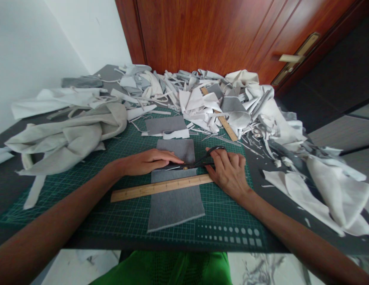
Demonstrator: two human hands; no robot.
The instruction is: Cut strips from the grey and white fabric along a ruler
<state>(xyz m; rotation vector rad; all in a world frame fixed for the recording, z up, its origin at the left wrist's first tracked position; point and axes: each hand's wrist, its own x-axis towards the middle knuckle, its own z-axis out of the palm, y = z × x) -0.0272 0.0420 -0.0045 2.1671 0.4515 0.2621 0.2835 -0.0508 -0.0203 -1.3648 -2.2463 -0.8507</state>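
A strip of grey fabric [175,204] lies lengthwise on the green cutting mat [113,213]. My right hand [228,170] is closed round the handles of black scissors [199,161], whose blades cross the grey fabric towards the left. My left hand [148,161] lies flat with fingers stretched out, pressing the fabric just left of the blades. A wooden ruler [160,187] rests across the fabric right below both hands, apart from the left hand and close to the right.
A large heap of white and grey fabric scraps [220,99] fills the back and right of the table. A beige cloth [71,136] lies bunched at the left. A second wooden ruler [224,122] pokes from the heap. A wooden door [232,31] stands behind.
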